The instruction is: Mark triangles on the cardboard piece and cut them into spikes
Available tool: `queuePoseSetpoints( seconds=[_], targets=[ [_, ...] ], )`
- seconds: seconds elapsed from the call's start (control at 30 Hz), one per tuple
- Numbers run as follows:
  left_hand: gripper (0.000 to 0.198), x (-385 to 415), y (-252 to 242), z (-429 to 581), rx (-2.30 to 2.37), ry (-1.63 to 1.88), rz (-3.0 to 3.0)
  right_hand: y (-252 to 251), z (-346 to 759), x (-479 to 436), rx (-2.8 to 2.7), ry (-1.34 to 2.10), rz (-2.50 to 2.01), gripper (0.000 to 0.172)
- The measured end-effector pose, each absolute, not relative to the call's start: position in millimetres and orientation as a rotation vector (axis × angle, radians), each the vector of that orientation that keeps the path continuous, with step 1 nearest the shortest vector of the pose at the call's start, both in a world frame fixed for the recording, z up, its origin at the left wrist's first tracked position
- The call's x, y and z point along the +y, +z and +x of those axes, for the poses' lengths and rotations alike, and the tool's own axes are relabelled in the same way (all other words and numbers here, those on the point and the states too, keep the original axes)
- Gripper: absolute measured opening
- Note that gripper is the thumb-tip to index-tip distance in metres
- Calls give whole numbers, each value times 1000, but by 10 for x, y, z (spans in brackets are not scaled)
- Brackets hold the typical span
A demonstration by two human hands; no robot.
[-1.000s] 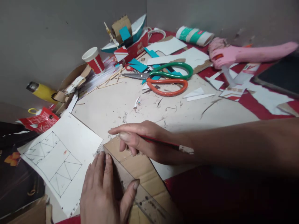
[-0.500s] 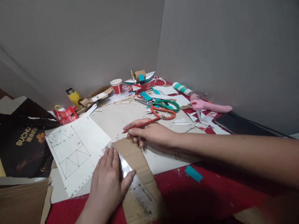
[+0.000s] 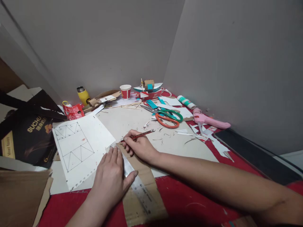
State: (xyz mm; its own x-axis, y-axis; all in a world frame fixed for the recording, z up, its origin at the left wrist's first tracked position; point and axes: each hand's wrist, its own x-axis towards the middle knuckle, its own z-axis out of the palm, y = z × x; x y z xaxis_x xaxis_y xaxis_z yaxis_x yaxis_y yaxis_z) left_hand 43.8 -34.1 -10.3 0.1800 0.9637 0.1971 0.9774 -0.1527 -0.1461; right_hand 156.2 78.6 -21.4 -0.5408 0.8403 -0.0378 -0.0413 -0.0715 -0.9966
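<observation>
My left hand (image 3: 110, 176) lies flat with fingers stretched out, pressing a clear plastic ruler (image 3: 139, 189) onto a strip of brown cardboard (image 3: 145, 201). My right hand (image 3: 139, 145) is closed around a red pencil (image 3: 142, 135), whose tip touches the cardboard's upper end beside the ruler's edge. A white sheet with a drawn pattern of rectangles and triangles (image 3: 79, 148) lies just left of my left hand.
Green and orange scissors (image 3: 169, 118), a pink glue gun (image 3: 208, 119), a glue stick (image 3: 187, 101), a red paper cup (image 3: 125, 91), a yellow bottle (image 3: 83, 94), a paper boat model (image 3: 148, 86), a black bag (image 3: 26, 132) and paper scraps crowd the corner table. Grey walls close the back and right.
The camera has pulled back and up, showing more wall. My right hand shifted the pencil from lying across its fingers to a writing grip at the cardboard. The left hand stayed on the ruler.
</observation>
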Motion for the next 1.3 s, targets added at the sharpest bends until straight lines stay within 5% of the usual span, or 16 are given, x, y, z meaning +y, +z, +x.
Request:
queuePoseSetpoints(
  seconds=[1.3],
  targets=[
    [75,-295,-38,460,-1886,40,-2218,-285,1568,867,-1878,1473,-896,11]
  ],
)
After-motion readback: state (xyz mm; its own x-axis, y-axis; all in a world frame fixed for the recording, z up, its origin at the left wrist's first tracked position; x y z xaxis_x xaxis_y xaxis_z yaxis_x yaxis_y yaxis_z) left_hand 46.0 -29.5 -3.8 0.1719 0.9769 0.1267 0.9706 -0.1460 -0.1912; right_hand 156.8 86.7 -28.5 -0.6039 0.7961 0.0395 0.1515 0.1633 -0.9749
